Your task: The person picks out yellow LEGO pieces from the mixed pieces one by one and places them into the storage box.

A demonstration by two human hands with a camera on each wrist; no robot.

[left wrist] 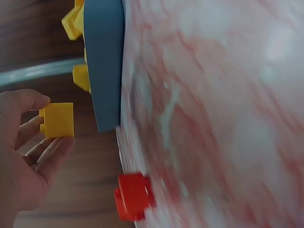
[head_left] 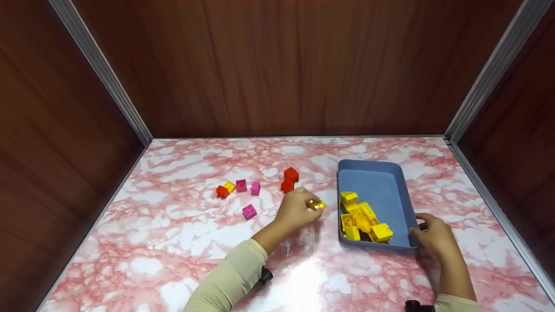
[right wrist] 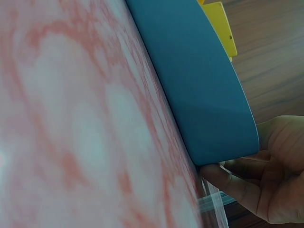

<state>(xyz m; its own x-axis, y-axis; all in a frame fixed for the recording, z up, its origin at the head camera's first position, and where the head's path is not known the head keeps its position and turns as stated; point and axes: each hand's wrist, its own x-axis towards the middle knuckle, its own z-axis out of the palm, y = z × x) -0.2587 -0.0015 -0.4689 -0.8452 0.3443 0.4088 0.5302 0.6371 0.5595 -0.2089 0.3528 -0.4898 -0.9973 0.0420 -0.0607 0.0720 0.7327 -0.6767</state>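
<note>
My left hand [head_left: 299,210] pinches a yellow toy brick [left wrist: 59,120] between thumb and fingers, held above the table just left of the blue-grey tray [head_left: 399,203]. Studs on that brick face the palm in the left wrist view. At the tray's near right corner my right hand [head_left: 435,234] grips the rim; the right wrist view shows fingers [right wrist: 230,183] against the corner's outer wall. Several yellow bricks [head_left: 364,216] lie heaped in the tray's near left part. Two red bricks [head_left: 291,174] sit on the table just beyond the left hand.
Farther left on the marbled table [head_left: 143,264] are a few pink bricks [head_left: 249,212], a small red brick [head_left: 222,192] and a yellow brick [head_left: 229,186] touching or close to it. Wood-grain panels [head_left: 277,69] with metal edging enclose the table at the back and sides.
</note>
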